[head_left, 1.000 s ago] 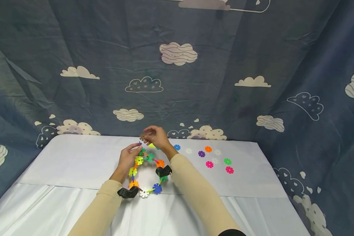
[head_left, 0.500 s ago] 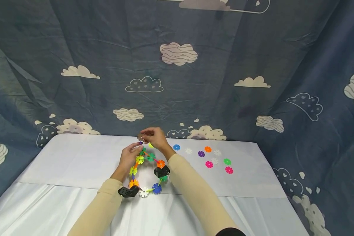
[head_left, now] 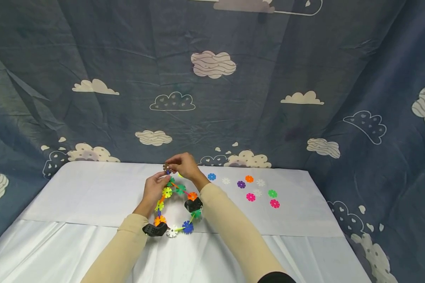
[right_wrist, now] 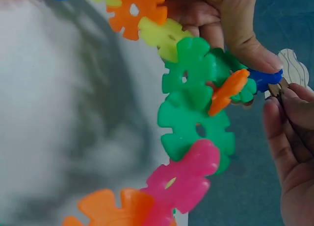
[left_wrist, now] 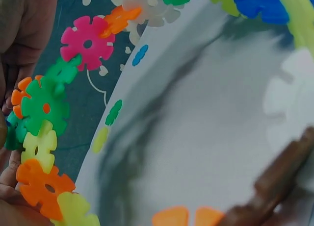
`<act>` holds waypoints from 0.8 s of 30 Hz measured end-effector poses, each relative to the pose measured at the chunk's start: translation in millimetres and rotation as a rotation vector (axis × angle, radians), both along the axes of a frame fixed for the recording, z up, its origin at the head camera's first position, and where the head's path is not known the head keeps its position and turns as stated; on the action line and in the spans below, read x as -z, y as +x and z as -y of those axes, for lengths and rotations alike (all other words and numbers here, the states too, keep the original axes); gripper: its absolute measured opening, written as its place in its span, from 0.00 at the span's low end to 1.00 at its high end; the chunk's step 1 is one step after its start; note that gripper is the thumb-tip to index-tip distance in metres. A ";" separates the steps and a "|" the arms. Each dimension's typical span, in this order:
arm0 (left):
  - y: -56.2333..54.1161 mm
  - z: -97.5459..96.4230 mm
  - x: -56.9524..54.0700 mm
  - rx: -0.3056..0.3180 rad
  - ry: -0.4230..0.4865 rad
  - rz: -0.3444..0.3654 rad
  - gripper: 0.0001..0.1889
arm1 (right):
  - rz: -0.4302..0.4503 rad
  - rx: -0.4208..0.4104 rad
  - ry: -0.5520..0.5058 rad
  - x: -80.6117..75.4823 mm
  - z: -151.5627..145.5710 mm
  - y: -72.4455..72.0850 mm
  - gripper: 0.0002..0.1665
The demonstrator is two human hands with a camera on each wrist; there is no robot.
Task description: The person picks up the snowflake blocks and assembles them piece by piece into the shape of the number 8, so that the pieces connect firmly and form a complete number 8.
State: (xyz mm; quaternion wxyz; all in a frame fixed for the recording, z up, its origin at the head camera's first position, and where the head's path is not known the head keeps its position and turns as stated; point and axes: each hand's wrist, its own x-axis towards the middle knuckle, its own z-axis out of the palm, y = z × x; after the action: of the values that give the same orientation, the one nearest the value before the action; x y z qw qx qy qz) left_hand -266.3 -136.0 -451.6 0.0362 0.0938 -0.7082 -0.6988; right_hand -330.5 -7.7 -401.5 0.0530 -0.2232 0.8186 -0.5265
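A ring of flower-shaped snap discs (head_left: pixel 180 189) in several colours is held up over the white table. My left hand (head_left: pixel 154 192) grips its far end, with the thumb on a small blue disc (right_wrist: pixel 265 79) that sticks out from a green disc (right_wrist: pixel 189 71). My right hand (head_left: pixel 185 165) pinches a brown disc (head_left: pixel 166 168) between thumb and fingers. In the right wrist view the brown disc's edge meets the blue disc, and fingers cover most of it. The left wrist view shows linked pink (left_wrist: pixel 88 43), green and orange discs along the ring.
Loose discs lie on the table to the right, among them a blue one (head_left: pixel 211 177), a purple one (head_left: pixel 241 184), an orange one (head_left: pixel 249 179) and a pink one (head_left: pixel 274 203). A dark cloud-patterned curtain (head_left: pixel 212 114) hangs behind the white table (head_left: pixel 92 196).
My right hand has moved slightly left and down, bringing the brown disc from just above the blue disc onto its edge. The left hand has stayed almost still, holding the ring.
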 end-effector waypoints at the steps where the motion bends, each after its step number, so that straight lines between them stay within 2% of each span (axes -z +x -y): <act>1: -0.3 -0.1 -0.2 -0.005 -0.003 -0.001 0.19 | -0.001 -0.003 0.003 -0.3 0.3 -0.3 0.09; 7: -2.9 -0.3 0.9 -0.009 -0.005 0.027 0.20 | 0.019 -0.030 0.023 -0.4 0.0 -2.0 0.10; 13: -2.3 -2.5 3.7 0.005 0.046 0.052 0.23 | 0.017 -0.049 0.048 2.7 -1.4 -1.0 0.13; 16: -0.3 -4.8 5.0 -0.011 0.121 0.047 0.24 | -0.010 -0.048 0.056 2.8 -0.6 0.2 0.13; 21: 3.4 -14.1 6.6 -0.060 0.295 0.020 0.23 | -0.056 -0.020 0.091 1.8 0.6 1.0 0.09; 24: 5.8 -20.2 8.1 -0.076 0.358 0.012 0.21 | -0.059 -0.012 0.123 1.9 0.1 2.1 0.08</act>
State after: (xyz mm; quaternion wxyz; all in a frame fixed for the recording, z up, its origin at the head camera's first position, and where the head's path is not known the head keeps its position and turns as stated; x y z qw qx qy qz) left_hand -260.6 -115.8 -459.7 0.0411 0.1296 -0.5686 -0.8113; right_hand -328.4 -7.8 -403.4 0.0457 -0.2401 0.8493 -0.4680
